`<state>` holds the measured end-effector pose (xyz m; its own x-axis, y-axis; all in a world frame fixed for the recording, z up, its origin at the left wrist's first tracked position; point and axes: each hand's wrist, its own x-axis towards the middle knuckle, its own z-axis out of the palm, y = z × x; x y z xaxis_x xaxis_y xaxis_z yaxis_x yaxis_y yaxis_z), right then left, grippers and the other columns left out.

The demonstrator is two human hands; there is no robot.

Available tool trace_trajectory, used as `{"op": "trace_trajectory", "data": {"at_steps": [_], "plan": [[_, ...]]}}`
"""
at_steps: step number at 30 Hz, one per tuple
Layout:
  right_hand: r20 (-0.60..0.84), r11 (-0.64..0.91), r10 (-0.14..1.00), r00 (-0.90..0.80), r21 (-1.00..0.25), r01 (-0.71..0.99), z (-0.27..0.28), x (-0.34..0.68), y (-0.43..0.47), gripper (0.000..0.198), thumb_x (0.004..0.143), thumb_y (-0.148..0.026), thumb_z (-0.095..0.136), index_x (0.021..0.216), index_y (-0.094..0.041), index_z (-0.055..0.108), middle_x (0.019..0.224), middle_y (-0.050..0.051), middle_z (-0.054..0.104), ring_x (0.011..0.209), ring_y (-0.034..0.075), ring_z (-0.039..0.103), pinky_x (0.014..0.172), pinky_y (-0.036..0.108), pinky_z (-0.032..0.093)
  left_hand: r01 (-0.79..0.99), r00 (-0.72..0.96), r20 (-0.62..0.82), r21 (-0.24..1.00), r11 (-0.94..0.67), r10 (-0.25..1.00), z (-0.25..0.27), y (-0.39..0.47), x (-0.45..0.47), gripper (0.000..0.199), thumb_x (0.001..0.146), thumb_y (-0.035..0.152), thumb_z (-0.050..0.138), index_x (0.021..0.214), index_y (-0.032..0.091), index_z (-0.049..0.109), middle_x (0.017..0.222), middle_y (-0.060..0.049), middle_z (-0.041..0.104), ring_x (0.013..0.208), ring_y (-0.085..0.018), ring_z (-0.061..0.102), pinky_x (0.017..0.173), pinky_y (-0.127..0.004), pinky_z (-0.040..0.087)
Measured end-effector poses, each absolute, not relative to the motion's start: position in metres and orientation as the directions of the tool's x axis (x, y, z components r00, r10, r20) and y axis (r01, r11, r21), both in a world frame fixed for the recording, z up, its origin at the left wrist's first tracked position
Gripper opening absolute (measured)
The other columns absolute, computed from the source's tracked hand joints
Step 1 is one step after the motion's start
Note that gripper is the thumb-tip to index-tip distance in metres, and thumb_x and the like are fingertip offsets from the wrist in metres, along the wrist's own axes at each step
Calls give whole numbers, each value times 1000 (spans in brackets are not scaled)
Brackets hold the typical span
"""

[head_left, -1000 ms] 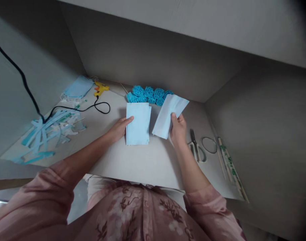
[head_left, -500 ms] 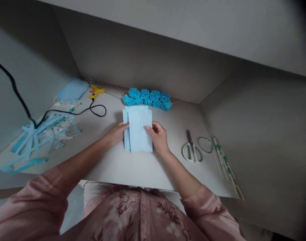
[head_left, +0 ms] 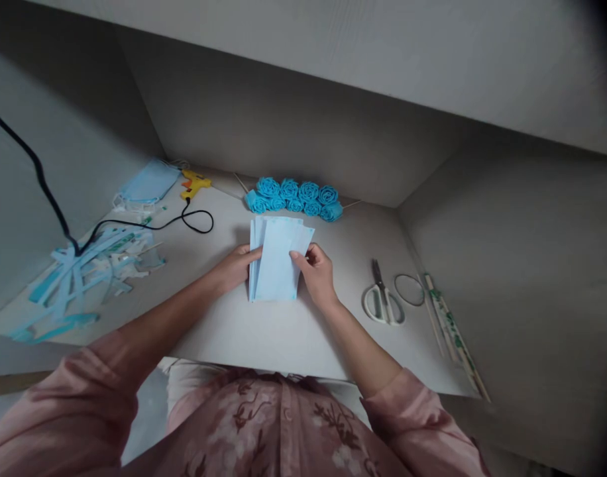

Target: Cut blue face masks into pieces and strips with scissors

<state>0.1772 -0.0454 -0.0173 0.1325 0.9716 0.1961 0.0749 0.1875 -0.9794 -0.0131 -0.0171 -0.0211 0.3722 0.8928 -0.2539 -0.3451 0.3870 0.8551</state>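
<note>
The sheets (head_left: 279, 268) are over the table (head_left: 268, 338), between the 2 hands. They look light, soft and easily creased, so I'd pinch them by the side edges. The left hand (head_left: 235, 266) grips the left edge; the right hand (head_left: 317, 273) pinches the right, thumb in front. Flowers (head_left: 289, 189) lie just beyond, scissors (head_left: 378, 281) to the right.

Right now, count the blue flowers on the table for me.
9 visible: four blue flowers in the back row, five in the front row, just beyond the light blue sheets; others may be hidden underneath.
</note>
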Motion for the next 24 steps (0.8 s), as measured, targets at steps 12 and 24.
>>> {"op": "trace_trajectory", "data": {"at_steps": [12,24], "plan": [[154,178,972,178,-976,-125,-18,179,-41,29,80,-42,67,97,-20,60,94,2,68,83,16,58,80,29,46,-425,425,-237,800,423,874,-11,-18,-13,35,78,37,73,100,11,72,94,-11,75,81,-23,71,82,-33,52],[41,107,976,214,-946,-307,12,241,-37,45,53,-58,80,83,-28,65,81,-1,70,82,22,65,77,39,52,-484,285,-263,790,376,922,-10,-13,-17,31,78,34,72,97,10,70,96,-12,75,87,-23,70,86,-34,52]]}}
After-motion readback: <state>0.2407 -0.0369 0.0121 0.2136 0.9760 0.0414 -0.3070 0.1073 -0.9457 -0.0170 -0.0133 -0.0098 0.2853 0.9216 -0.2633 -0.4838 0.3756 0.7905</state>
